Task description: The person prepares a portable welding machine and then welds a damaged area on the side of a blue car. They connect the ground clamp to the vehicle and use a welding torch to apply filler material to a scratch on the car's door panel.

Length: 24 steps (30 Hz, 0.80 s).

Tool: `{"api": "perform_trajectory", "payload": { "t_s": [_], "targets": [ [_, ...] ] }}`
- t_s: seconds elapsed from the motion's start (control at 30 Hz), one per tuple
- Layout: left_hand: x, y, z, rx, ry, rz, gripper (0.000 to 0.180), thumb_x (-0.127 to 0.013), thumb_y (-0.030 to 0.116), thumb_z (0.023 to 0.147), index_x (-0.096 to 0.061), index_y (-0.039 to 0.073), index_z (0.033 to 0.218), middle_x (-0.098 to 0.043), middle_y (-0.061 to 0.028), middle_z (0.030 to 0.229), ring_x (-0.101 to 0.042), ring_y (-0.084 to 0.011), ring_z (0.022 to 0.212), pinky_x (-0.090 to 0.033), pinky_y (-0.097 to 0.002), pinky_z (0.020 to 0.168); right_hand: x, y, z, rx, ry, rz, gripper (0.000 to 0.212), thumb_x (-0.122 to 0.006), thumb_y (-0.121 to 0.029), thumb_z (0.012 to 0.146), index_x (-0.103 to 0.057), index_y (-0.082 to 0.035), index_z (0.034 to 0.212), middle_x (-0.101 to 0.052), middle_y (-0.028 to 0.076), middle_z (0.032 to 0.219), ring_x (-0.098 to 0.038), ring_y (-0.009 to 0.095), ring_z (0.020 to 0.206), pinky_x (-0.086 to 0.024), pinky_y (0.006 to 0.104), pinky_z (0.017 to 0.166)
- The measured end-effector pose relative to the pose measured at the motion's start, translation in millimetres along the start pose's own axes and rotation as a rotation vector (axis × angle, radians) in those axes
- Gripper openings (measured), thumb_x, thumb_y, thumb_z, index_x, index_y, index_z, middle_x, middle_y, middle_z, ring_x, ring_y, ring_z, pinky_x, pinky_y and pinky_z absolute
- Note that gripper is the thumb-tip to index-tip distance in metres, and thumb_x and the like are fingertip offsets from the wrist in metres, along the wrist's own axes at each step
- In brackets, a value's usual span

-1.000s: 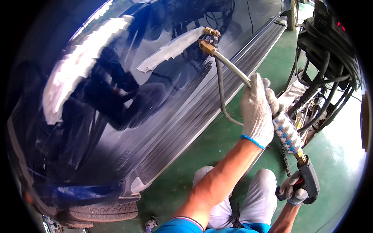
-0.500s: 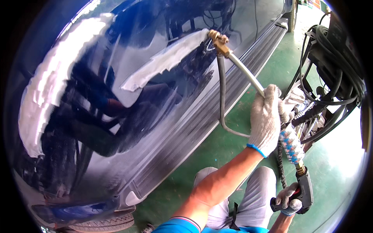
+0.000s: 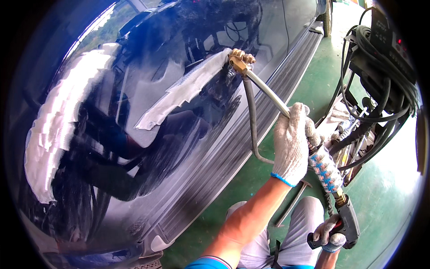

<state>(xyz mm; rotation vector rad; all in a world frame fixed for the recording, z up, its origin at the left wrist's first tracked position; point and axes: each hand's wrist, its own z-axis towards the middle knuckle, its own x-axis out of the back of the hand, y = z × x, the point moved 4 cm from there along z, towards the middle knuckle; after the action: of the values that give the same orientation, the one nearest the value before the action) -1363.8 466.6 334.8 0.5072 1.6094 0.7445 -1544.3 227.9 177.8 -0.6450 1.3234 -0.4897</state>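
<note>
My two gloved hands hold a long spot-welding gun. Its brass head (image 3: 239,62) touches, or nearly touches, the dark blue car panel (image 3: 179,134) at the upper end of a jagged pale strip (image 3: 183,89). My left hand (image 3: 291,145) is closed around the gun where its metal rod (image 3: 268,93) meets the grip section. Between my hands is a sleeve (image 3: 326,170) wrapped in clear and blue material. My right hand (image 3: 330,233) is wrapped around the black pistol handle (image 3: 349,223), fingers near its trigger. A grey cable (image 3: 252,121) hangs from the brass head.
A second, wider pale strip (image 3: 53,125) runs along the panel's left. Below the panel is a ribbed running board (image 3: 215,175). A black machine (image 3: 383,38) with coiled cables and a red light stands at right, above tools. A hammer (image 3: 291,205) lies on the green floor.
The view has shifted, so the car sits lower in it and the hammer now shows. Both hands keep their grip, and the brass head stays at the strip's upper end.
</note>
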Motion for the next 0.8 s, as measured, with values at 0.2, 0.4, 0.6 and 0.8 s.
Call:
{"api": "perform_trajectory", "payload": {
  "t_s": [0.2,0.4,0.6,0.8],
  "targets": [
    [-4,4,0,0.007,-0.038,0.0,0.03,-0.057,0.034,0.103,-0.058,0.004,0.103,-0.052,-0.0006,0.069,-0.054,-0.011,0.054,-0.056,-0.0312,0.055,56,20,-34,0.023,0.145,0.064,0.045,-0.085,-0.019,0.078,-0.057,0.009,0.1,-0.06,0.015,0.056,-0.061,0.026,0.047,-0.059,0.046,0.058],
    [-6,7,-4,0.029,-0.037,0.0,0.03,-0.056,0.034,0.103,-0.059,0.004,0.104,-0.053,0.0002,0.069,-0.054,-0.0103,0.054,-0.056,-0.0325,0.055,28,13,-32,-0.015,0.089,0.051,0.046,-0.085,-0.018,0.079,-0.056,0.009,0.103,-0.06,0.015,0.057,-0.062,0.027,0.049,-0.059,0.0465,0.06],
    [-6,11,-9,0.046,-0.041,0.013,0.029,-0.057,0.034,0.103,-0.06,0.004,0.104,-0.054,0.0004,0.069,-0.055,-0.0106,0.055,-0.057,-0.0335,0.056,1,9,-30,-0.058,0.056,0.064,0.046,-0.084,-0.017,0.08,-0.056,0.009,0.105,-0.061,0.015,0.058,-0.062,0.027,0.05,-0.059,0.0469,0.061],
    [-4,18,-14,0.073,-0.027,0.011,0.028,-0.057,0.033,0.103,-0.06,0.005,0.103,-0.054,0.0012,0.07,-0.052,-0.0079,0.054,-0.055,-0.0293,0.054,-22,13,-25,-0.092,0.032,0.08,0.047,-0.084,-0.017,0.08,-0.056,0.009,0.107,-0.061,0.015,0.059,-0.063,0.027,0.052,-0.059,0.0473,0.063]
  ]
}}
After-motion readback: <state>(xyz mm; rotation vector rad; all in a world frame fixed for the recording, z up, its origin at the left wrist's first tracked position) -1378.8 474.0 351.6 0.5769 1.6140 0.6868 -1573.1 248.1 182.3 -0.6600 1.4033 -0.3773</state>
